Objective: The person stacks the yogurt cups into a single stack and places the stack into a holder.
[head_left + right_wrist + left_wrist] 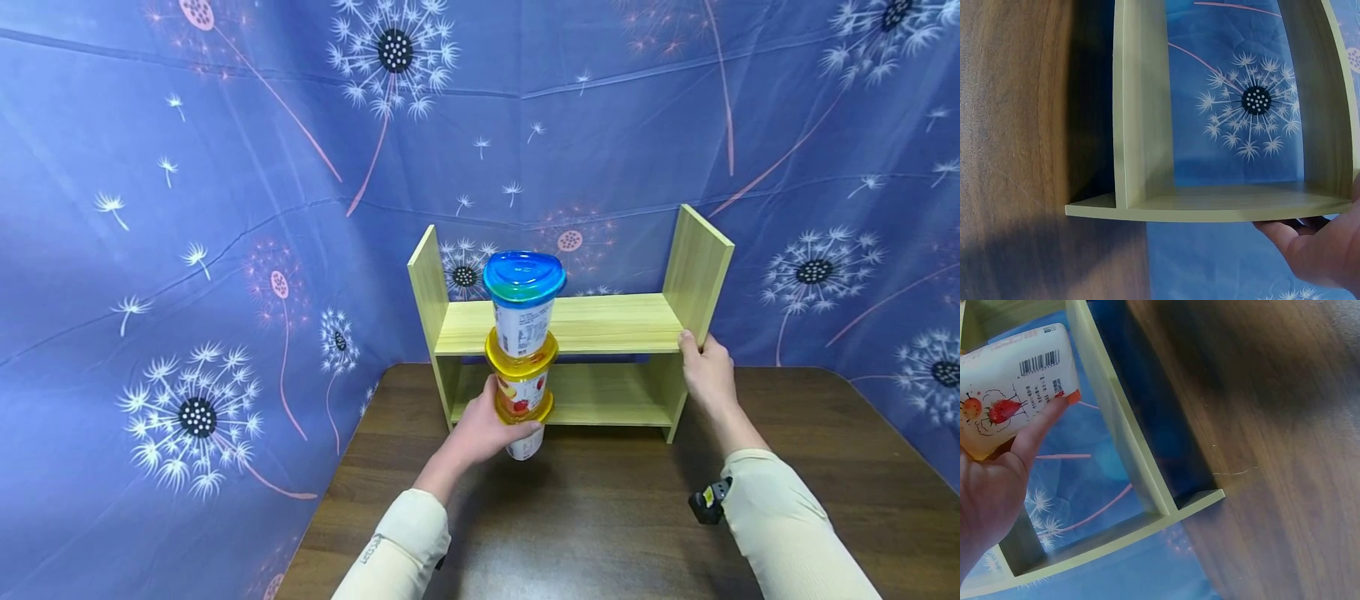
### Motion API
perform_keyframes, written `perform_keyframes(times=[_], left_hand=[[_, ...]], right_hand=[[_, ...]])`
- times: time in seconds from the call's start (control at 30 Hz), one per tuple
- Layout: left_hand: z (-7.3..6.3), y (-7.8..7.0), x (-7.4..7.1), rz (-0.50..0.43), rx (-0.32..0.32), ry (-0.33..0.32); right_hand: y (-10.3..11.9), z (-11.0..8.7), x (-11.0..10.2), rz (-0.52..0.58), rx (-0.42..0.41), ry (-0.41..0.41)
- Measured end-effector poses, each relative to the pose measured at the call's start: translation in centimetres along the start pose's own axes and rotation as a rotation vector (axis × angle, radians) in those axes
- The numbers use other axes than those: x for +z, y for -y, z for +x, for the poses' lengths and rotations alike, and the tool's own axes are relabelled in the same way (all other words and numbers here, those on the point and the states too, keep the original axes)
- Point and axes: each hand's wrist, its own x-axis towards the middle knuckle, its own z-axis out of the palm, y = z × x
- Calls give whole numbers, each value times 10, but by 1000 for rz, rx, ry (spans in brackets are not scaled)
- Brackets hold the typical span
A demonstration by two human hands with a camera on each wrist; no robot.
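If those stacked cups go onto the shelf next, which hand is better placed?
Probably the left hand: it grips the stacked cups in front of the shelf. The right hand holds the shelf's right side panel, away from the cups.

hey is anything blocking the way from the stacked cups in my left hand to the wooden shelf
Nothing visible. The left hand holds the stacked cups in front of the wooden shelf, no object showing between them; the right hand grips the shelf's right side, out of the way.
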Motion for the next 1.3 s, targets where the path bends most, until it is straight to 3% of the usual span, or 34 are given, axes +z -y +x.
perform_keyframes(times=[0.37, 0.83, 1.1, 1.3], left_hand=[[4, -15, 1, -30, -8, -1], [17, -31, -5, 28, 24, -4], [22, -41, -9, 5, 30, 27], [28, -51, -11, 28, 82, 29]], right_hand=[[-1, 0, 0, -16, 3, -8], [-3, 2, 0, -3, -9, -3], [-3, 1, 0, -2, -11, -8], [-3, 1, -1, 3, -9, -2]])
